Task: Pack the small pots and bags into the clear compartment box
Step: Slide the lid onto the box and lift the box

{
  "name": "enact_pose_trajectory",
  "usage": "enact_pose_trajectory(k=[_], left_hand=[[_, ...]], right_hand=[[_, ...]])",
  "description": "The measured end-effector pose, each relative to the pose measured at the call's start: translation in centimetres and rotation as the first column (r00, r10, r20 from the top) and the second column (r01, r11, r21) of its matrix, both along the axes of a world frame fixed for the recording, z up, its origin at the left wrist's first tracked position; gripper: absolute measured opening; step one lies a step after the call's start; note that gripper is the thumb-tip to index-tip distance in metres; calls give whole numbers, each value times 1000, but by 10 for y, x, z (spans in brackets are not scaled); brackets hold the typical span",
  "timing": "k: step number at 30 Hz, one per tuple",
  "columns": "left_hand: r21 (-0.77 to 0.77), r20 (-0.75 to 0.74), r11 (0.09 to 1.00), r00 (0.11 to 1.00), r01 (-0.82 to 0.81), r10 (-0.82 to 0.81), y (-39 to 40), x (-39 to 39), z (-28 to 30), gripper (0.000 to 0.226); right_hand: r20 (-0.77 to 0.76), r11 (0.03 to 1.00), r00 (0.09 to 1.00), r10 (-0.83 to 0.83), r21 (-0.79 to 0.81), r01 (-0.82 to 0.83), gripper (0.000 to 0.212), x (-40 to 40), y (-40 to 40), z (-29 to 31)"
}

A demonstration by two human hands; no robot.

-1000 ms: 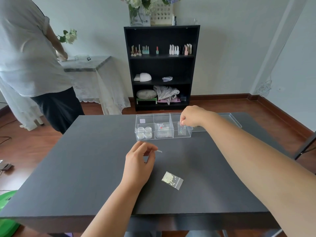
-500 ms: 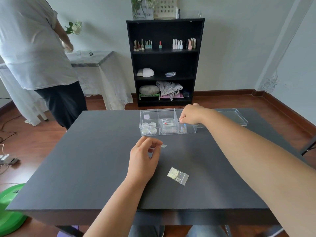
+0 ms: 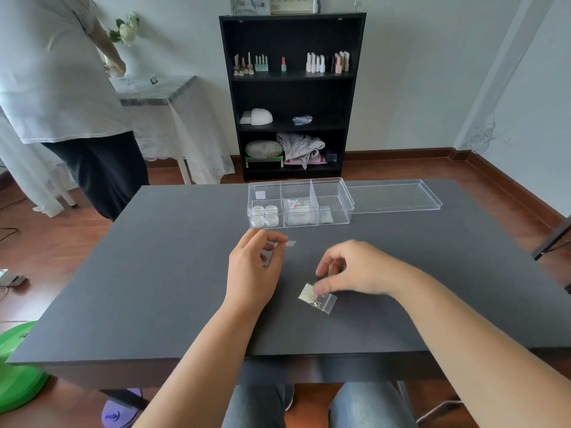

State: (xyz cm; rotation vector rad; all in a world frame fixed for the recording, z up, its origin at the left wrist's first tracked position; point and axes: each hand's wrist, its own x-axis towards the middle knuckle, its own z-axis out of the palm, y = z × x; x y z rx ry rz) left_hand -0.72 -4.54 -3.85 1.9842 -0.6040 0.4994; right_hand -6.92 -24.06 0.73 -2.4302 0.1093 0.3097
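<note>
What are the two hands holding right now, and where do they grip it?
The left hand pinches a small clear bag by one end. The right hand touches the bag of bits on the table, not lifted.

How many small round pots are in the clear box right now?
4 small round pots, clustered two by two in the near left compartment of the clear box. Clear stacked ones could hide beneath; I cannot tell.

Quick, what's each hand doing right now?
Left hand: pinching a small clear bag above the table.
Right hand: fingers closing on the glitter bag, which lies flat.
</note>
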Motion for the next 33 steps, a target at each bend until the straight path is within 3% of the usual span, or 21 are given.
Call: enact_pose_trajectory(k=[4, 6, 15, 21, 25, 29, 33], left_hand=[[-13, -9, 1000, 1000, -5, 5, 1, -1, -1, 15], [-23, -8, 1000, 1000, -12, 12, 1, -1, -1, 15], [-34, -23, 999, 1000, -4, 3, 1, 0, -4, 17], [-138, -127, 990, 992, -4, -14, -8, 11, 5, 17], [-177, -189, 984, 980, 29, -63, -29, 28, 25, 12], [-100, -231, 992, 968, 72, -93, -60, 50, 44, 13], [86, -216, 985, 968, 151, -130, -90, 73, 56, 9]], right_hand=[[-29, 988, 999, 29, -148, -33, 50, -9, 4, -2], [-17, 982, 999, 47, -180, -49, 46, -11, 6, -3], [-37, 994, 998, 57, -86, -60, 29, -12, 9, -5], [83, 991, 995, -52, 131, 41, 13, -20, -5, -12], [66, 960, 990, -121, 260, 100, 10, -22, -25, -14], [54, 906, 988, -145, 409, 110, 9, -23, -38, -19], [102, 828, 972, -211, 548, 122, 8, -22, -48, -20]])
